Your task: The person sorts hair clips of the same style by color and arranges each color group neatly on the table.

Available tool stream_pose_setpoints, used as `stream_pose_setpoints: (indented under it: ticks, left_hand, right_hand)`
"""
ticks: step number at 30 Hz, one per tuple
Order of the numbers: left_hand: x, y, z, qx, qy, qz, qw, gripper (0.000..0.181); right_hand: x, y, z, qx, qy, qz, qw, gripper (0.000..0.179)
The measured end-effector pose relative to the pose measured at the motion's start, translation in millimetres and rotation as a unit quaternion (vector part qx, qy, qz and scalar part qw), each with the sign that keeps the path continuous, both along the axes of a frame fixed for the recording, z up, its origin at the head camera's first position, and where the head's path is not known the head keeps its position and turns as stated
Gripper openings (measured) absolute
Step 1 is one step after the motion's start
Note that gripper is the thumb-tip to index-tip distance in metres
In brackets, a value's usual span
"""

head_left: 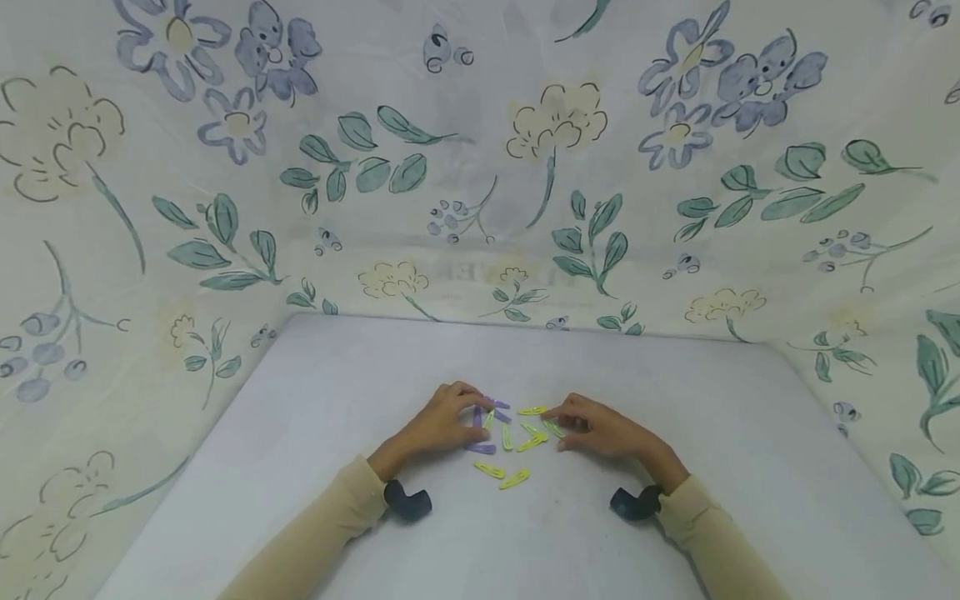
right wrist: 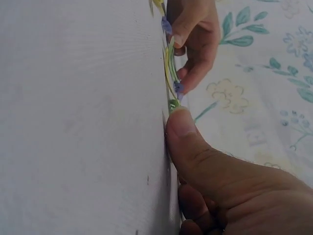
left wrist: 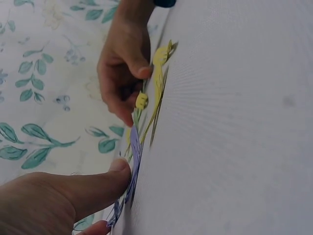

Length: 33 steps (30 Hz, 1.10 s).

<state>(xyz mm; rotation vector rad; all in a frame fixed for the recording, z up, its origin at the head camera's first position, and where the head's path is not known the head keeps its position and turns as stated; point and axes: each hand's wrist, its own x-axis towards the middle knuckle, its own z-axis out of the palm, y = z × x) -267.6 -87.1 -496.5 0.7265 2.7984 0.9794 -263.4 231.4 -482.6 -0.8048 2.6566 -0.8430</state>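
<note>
Several snap hair clips lie in a loose cluster on the white table. My left hand (head_left: 442, 419) is around the cluster's left side, its thumb and fingers apart; purple clips (head_left: 482, 449) and a light green clip (head_left: 489, 419) lie at its fingertips. In the left wrist view the thumb (left wrist: 105, 188) is against or just beside a purple clip (left wrist: 134, 147). My right hand (head_left: 600, 427) is at the right side, its forefinger by a yellow clip (head_left: 531, 411) and a green clip (head_left: 553, 428). Its thumb (right wrist: 183, 129) stands apart from that finger.
Two yellow clips, one of them the nearer clip (head_left: 514, 479), lie in front of the cluster. More yellow and green clips (head_left: 507, 437) lie between the hands. A flower-patterned cloth (head_left: 480, 208) rises behind the table (head_left: 555, 550) and at its sides.
</note>
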Motion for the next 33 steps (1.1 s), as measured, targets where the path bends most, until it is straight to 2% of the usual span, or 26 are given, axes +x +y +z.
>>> stream_pose_setpoints:
  ticks: [9,17,28,33]
  left_hand:
    - [-1.4,-0.7,-2.5,-0.001,0.007,0.001,1.0,0.043]
    - [1.6,0.3,2.2,-0.004,-0.002,0.003,1.0,0.043]
    - [3.9,1.8,7.2,0.007,0.02,0.007,0.9997,0.042]
    - [7.0,2.0,3.4,0.0,0.03,0.005,0.9995,0.043]
  right_hand:
    - [-1.4,4,-3.4,-0.034,0.008,0.01,0.9993,0.056]
    - [0.6,5,-3.6,-0.046,0.01,0.01,0.9989,0.049]
    - [1.8,2,-1.3,-0.051,0.028,0.003,0.9983,0.042]
    - [4.8,3,-5.0,-0.059,0.017,-0.007,0.9981,0.038]
